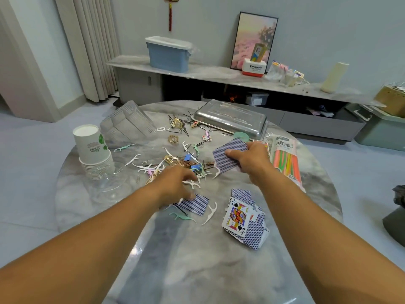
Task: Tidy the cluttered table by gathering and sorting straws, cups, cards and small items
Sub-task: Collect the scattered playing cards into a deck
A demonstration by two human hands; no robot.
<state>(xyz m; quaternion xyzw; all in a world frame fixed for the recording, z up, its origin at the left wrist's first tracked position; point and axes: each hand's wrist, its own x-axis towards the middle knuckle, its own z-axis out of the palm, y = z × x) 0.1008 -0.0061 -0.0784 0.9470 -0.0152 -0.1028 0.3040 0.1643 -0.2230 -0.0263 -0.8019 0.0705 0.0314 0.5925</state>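
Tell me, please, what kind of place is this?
Probably a living room in a home. A long low cabinet stands along the wall with a framed picture leaning on it, curtains hang at left, and a round marble table holds household clutter.

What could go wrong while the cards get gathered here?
The left hand reaches for a lone blue-backed card lying among white plastic floss picks; it may sweep picks along. The right hand holds a stack of blue-backed cards that could fan and slip. The loose card pile sits near the marble table's edge.
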